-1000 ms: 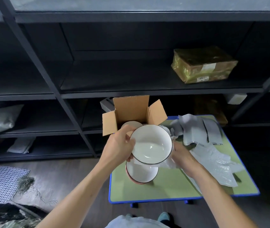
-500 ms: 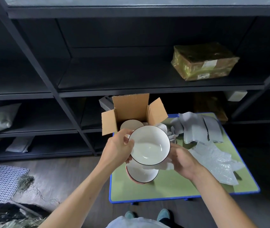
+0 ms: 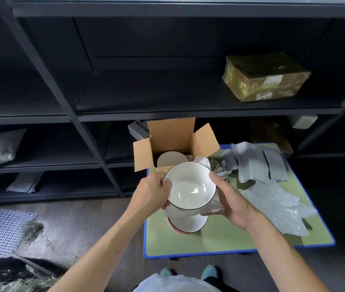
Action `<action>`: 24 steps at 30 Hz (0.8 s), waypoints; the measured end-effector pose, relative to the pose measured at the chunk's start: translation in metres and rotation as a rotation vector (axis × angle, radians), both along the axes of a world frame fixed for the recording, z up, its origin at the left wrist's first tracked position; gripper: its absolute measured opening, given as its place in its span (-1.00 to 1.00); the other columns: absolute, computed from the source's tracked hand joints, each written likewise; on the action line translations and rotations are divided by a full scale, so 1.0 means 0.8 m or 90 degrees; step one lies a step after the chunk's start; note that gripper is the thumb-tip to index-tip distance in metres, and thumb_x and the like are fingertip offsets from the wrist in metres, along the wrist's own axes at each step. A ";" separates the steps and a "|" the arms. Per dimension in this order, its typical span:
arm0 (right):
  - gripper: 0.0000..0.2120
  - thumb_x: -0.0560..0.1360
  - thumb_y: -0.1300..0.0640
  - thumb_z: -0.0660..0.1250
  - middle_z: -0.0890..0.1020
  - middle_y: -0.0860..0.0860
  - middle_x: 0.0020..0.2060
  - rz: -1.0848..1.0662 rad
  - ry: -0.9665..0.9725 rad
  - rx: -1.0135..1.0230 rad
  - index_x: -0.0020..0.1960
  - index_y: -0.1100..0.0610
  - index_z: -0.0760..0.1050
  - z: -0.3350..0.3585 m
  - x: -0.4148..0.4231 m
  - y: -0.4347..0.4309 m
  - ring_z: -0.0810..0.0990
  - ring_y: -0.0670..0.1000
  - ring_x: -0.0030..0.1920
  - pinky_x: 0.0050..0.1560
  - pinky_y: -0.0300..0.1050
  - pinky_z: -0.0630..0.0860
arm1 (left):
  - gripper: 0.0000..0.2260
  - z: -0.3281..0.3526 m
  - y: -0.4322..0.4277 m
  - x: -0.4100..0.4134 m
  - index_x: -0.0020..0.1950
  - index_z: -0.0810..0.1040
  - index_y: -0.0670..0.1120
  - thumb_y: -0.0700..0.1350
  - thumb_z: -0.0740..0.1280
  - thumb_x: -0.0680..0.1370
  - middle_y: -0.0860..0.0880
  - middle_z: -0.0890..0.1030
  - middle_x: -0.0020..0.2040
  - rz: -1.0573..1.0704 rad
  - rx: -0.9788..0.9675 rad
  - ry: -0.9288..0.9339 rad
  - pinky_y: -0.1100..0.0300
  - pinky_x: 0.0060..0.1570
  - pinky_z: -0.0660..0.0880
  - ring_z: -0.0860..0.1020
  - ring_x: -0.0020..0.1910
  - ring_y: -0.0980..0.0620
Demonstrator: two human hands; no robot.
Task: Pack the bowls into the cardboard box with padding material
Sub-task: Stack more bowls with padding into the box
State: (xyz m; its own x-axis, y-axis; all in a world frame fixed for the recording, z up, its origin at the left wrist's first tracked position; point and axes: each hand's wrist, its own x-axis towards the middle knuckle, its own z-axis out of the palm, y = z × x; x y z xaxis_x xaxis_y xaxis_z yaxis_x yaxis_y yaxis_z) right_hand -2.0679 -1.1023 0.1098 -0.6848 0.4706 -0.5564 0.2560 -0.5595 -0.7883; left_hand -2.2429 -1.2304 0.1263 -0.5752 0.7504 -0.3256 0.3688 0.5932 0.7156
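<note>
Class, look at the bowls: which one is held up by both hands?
The upper white bowl, gripped by the left hand and right hand. The stacked bowls rest on the table below; a third bowl sits in the cardboard box.

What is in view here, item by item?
white ceramic bowl with a dark rim: one, white, held above the table
stacked bowls: at least two, white inside, on the table beneath it
open cardboard box: one, brown, table's far left
clear plastic wrap: one, translucent, under the held bowl
grey foam sheets: several, grey, table's far right
crumpled bubble wrap: one, clear, table's right
small table: one, green, blue-edged, before the shelving
metal shelving: one, black, behind
tape-wrapped parcel: one, yellowish, on a shelf
left hand: grips the bowl's left rim
right hand: holds the bowl's right side with the wrap
</note>
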 end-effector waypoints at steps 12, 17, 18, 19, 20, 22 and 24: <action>-0.64 0.63 -0.04 0.19 0.66 0.14 0.20 0.001 0.034 0.014 0.31 0.07 0.57 0.007 -0.017 -0.002 0.64 0.21 0.14 0.10 0.22 0.61 | -0.33 -0.002 -0.013 -0.021 0.42 0.35 0.08 0.48 0.14 0.47 0.15 0.56 0.11 0.066 0.001 -0.271 0.12 0.02 0.59 0.63 -0.03 0.10; -0.66 0.65 -0.02 0.17 0.66 0.14 0.18 0.009 0.030 0.015 0.30 0.09 0.56 0.009 -0.030 -0.005 0.63 0.23 0.17 0.13 0.24 0.60 | -0.50 0.002 -0.012 -0.025 0.21 0.49 0.02 0.39 0.22 0.52 0.06 0.60 -0.01 0.043 0.085 -0.248 0.13 -0.13 0.65 0.63 -0.13 0.15; -0.67 0.66 -0.01 0.17 0.67 0.14 0.17 0.012 0.026 0.020 0.28 0.11 0.57 0.009 -0.032 -0.005 0.65 0.21 0.15 0.14 0.26 0.59 | -0.56 0.002 -0.013 -0.025 0.20 0.50 0.00 0.32 0.23 0.56 0.05 0.60 -0.06 0.035 0.088 -0.220 0.16 -0.19 0.64 0.61 -0.18 0.14; -0.67 0.66 0.00 0.17 0.68 0.15 0.15 0.015 0.023 0.026 0.27 0.12 0.58 0.010 -0.035 -0.005 0.66 0.20 0.13 0.13 0.27 0.59 | -0.65 0.003 -0.013 -0.026 0.18 0.50 0.00 0.24 0.23 0.59 0.04 0.60 -0.06 0.026 0.089 -0.197 0.19 -0.24 0.62 0.60 -0.21 0.12; -0.67 0.66 0.00 0.17 0.68 0.16 0.14 0.019 0.019 0.034 0.26 0.13 0.58 0.010 -0.037 -0.004 0.66 0.21 0.12 0.12 0.27 0.60 | -0.73 0.003 -0.014 -0.026 0.17 0.50 0.01 0.17 0.23 0.62 0.03 0.60 -0.05 0.019 0.090 -0.182 0.19 -0.26 0.61 0.61 -0.22 0.09; -0.67 0.67 0.00 0.16 0.68 0.22 0.10 0.037 0.002 0.056 0.26 0.16 0.57 0.010 -0.042 -0.003 0.66 0.28 0.06 0.03 0.22 0.63 | -0.83 -0.001 -0.013 -0.029 0.12 0.50 0.05 0.07 0.22 0.62 0.02 0.62 -0.03 0.015 0.086 -0.166 0.13 -0.21 0.65 0.64 -0.23 0.04; -0.65 0.68 0.00 0.16 0.67 0.31 -0.02 0.054 -0.038 0.095 0.25 0.21 0.54 0.009 -0.046 0.002 0.65 0.30 -0.10 -0.07 0.16 0.65 | -0.86 -0.006 -0.011 -0.033 0.10 0.49 0.08 0.05 0.20 0.60 0.04 0.64 -0.06 0.024 0.073 -0.159 -0.04 -0.08 0.65 0.67 -0.26 0.02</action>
State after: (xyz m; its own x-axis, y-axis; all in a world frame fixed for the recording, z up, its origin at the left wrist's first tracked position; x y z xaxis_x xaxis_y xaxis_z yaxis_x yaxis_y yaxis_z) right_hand -2.1045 -1.1010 0.1168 -0.6935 0.4932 -0.5252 0.3455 -0.4120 -0.8431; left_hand -2.2695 -1.2391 0.1219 -0.5158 0.7704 -0.3748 0.1521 0.5129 0.8449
